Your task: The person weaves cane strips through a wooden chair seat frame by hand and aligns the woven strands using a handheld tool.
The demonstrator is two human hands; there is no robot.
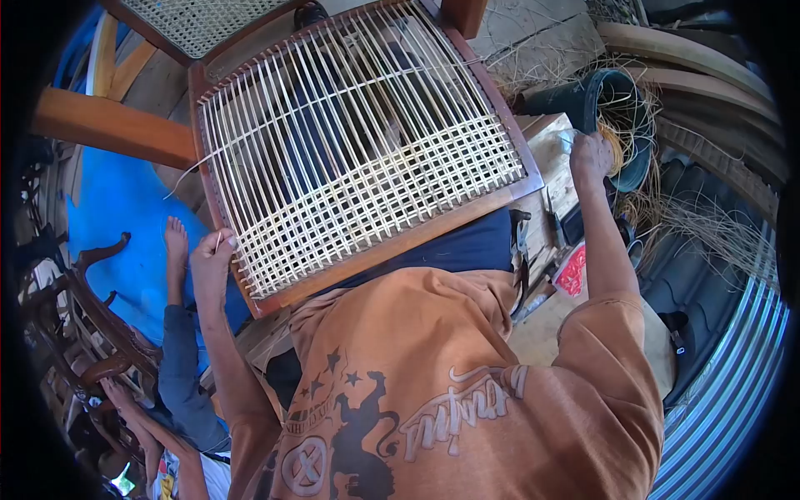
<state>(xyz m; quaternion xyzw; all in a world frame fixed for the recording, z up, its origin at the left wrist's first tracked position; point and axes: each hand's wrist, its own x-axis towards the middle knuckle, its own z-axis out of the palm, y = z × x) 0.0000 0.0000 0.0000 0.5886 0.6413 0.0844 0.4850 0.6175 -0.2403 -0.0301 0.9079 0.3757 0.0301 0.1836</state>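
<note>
A wooden frame [375,254] with a half-woven cane panel [350,221] lies across my lap. Its lower part is a close lattice, while the upper part has long strands with one cross strand. My left hand [214,252] is at the frame's left edge, its fingers closed in a pinch on a thin cane strand. Out to the right, beside a dark green bucket [637,167] of cane strands, my right hand [592,158] has its fingers curled near something pale blue. What that hand holds, if anything, is too small to make out.
Another woven panel [196,21] is at the top left. A wooden beam [117,125] and blue sheet [125,225] lie left. Another person's foot [176,237] and arms [137,408] are at left. A red-and-white packet [571,271] lies right, near loose cane [708,225].
</note>
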